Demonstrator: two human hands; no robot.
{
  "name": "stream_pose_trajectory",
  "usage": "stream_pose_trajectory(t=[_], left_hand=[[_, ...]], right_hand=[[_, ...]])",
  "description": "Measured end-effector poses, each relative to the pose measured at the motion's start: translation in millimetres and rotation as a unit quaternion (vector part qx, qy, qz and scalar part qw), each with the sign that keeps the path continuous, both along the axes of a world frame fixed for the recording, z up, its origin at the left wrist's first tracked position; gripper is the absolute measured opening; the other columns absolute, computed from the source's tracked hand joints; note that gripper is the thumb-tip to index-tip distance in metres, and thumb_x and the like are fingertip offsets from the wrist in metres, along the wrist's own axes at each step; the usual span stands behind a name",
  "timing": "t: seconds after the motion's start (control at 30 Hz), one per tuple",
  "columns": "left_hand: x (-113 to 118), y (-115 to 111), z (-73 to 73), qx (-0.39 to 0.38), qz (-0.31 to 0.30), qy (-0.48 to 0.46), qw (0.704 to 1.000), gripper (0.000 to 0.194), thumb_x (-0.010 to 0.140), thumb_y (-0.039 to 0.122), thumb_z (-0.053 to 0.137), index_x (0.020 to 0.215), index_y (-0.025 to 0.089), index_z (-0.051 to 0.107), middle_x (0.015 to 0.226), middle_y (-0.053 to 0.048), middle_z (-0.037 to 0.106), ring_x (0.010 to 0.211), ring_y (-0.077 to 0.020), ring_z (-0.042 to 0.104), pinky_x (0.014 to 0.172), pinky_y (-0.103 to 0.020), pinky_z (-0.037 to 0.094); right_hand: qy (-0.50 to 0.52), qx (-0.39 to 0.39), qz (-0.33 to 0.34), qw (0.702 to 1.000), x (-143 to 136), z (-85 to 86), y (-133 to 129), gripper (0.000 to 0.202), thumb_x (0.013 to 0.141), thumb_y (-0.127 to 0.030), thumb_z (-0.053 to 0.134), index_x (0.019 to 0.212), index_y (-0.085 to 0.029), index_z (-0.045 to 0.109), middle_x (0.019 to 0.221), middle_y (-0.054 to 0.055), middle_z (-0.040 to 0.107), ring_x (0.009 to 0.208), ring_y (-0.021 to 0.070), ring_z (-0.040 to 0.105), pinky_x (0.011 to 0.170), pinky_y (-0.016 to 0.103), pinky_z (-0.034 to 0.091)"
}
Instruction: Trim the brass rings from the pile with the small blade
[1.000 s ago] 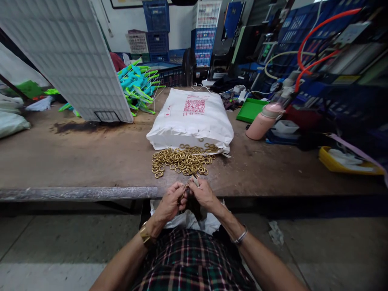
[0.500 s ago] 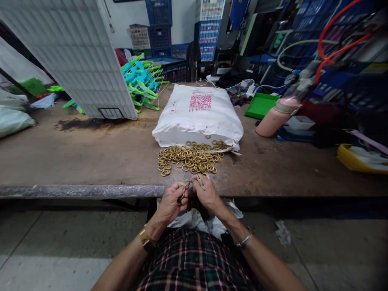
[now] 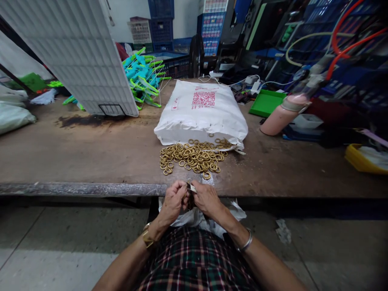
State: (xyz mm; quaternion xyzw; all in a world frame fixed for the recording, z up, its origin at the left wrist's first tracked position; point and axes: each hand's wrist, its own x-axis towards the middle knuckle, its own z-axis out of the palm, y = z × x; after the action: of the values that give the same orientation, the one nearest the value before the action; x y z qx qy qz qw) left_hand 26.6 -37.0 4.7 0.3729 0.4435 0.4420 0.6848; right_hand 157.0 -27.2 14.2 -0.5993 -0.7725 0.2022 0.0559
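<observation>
Both hands meet just over the table's front edge. My left hand (image 3: pixel 174 202) is closed, fingertips pinched around a gold-coloured ring that is mostly hidden by the fingers. Facing it, my right hand (image 3: pixel 208 198) is closed on a small metal blade (image 3: pixel 192 188), whose pale flat end points at the left fingertips. Beyond the hands, a heap of gold-coloured rings (image 3: pixel 195 157) spills from the mouth of a white woven sack (image 3: pixel 203 111) with red print. Below the hands, white plastic (image 3: pixel 194 220) and some dark rings lie at lap height, partly covered.
On the wooden table (image 3: pixel 91 161), a grey ribbed panel (image 3: pixel 81 56) leans at the left, with turquoise and green plastic pieces (image 3: pixel 144 79) behind it. To the right are a green tray (image 3: pixel 266 103), a pink bottle (image 3: pixel 277 119) and a yellow basket (image 3: pixel 363 159).
My two hands have drawn closer together and turned slightly. The ring, visible in my left hand before, is now mostly covered, and the blade lies against the left fingertips. The view has shifted slightly.
</observation>
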Motion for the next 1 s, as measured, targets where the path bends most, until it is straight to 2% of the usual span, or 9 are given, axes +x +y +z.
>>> stream_pose_trajectory(t=[0.13, 0.23, 0.33, 0.5, 0.7, 0.8, 0.93, 1.0], left_hand=[[-5, -5, 6.9, -0.021, -0.017, -0.045, 0.999, 0.029, 0.073, 0.042, 0.059, 0.073, 0.018, 0.043, 0.053, 0.008, 0.042, 0.038, -0.0026, 0.032, 0.034, -0.015, 0.026], [-8, -9, 17.0, -0.030, -0.048, -0.089, 0.994, 0.026, 0.074, 0.038, 0.059, 0.072, 0.017, 0.044, 0.052, 0.007, 0.042, 0.037, -0.0028, 0.031, 0.033, -0.015, 0.026], [-11, -9, 22.8, -0.064, -0.043, -0.143, 0.987, 0.024, 0.074, 0.036, 0.060, 0.073, 0.017, 0.045, 0.058, 0.005, 0.045, 0.040, -0.0035, 0.036, 0.033, -0.015, 0.027], [-16, -3, 14.0, -0.141, -0.004, -0.184, 0.973, 0.026, 0.074, 0.037, 0.060, 0.074, 0.014, 0.047, 0.074, -0.002, 0.055, 0.053, -0.0057, 0.048, 0.038, -0.014, 0.031], [-23, 3, 6.7, -0.196, 0.020, -0.231, 0.953, 0.024, 0.065, 0.027, 0.068, 0.079, 0.016, 0.050, 0.067, 0.000, 0.055, 0.052, -0.0061, 0.049, 0.037, -0.013, 0.028], [-26, 5, 5.3, -0.209, 0.014, -0.260, 0.942, 0.024, 0.064, 0.024, 0.068, 0.080, 0.015, 0.053, 0.065, 0.001, 0.053, 0.051, -0.0054, 0.049, 0.037, -0.012, 0.028], [-28, 7, 1.3, -0.206, 0.024, -0.281, 0.937, 0.018, 0.065, 0.022, 0.067, 0.072, 0.013, 0.054, 0.068, -0.001, 0.055, 0.059, -0.0078, 0.053, 0.041, -0.013, 0.034], [-29, 7, 0.4, -0.200, 0.028, -0.273, 0.941, 0.017, 0.066, 0.022, 0.067, 0.072, 0.013, 0.055, 0.070, -0.002, 0.057, 0.063, -0.0098, 0.055, 0.044, -0.015, 0.037]], right_hand=[[-0.037, 0.005, 0.000, 0.999, 0, -1.0, 5, 0.024, 0.077, -0.014, 0.036, 0.094, -0.017, 0.052, 0.077, 0.007, 0.066, 0.066, 0.0164, 0.058, 0.055, 0.027, 0.026], [-0.057, 0.020, -0.043, 0.997, -1, -3.1, 13, 0.023, 0.079, -0.015, 0.035, 0.094, -0.018, 0.052, 0.079, 0.007, 0.066, 0.068, 0.0173, 0.059, 0.055, 0.027, 0.027], [-0.059, 0.041, -0.073, 0.995, -4, -2.8, 24, 0.022, 0.078, -0.014, 0.037, 0.094, -0.019, 0.051, 0.084, 0.006, 0.066, 0.072, 0.0169, 0.060, 0.057, 0.026, 0.030], [-0.091, 0.087, -0.084, 0.989, -16, -2.3, 42, 0.022, 0.079, -0.015, 0.039, 0.099, -0.020, 0.048, 0.087, 0.006, 0.066, 0.076, 0.0172, 0.061, 0.058, 0.025, 0.033], [-0.134, 0.064, -0.071, 0.986, -25, -0.5, 51, 0.023, 0.081, -0.013, 0.038, 0.101, -0.020, 0.048, 0.085, 0.010, 0.066, 0.073, 0.0205, 0.063, 0.058, 0.027, 0.036], [-0.113, 0.054, -0.049, 0.991, -21, -0.4, 47, 0.026, 0.080, -0.011, 0.038, 0.102, -0.019, 0.050, 0.087, 0.010, 0.066, 0.074, 0.0194, 0.062, 0.059, 0.026, 0.035], [-0.043, 0.052, 0.008, 0.998, -9, -5.9, 35, 0.024, 0.079, -0.015, 0.040, 0.100, -0.020, 0.052, 0.090, 0.006, 0.065, 0.078, 0.0177, 0.060, 0.061, 0.026, 0.033], [-0.009, 0.061, 0.000, 0.998, -3, -9.1, 31, 0.023, 0.080, -0.017, 0.040, 0.100, -0.020, 0.051, 0.091, 0.006, 0.065, 0.079, 0.0169, 0.059, 0.062, 0.025, 0.032]])
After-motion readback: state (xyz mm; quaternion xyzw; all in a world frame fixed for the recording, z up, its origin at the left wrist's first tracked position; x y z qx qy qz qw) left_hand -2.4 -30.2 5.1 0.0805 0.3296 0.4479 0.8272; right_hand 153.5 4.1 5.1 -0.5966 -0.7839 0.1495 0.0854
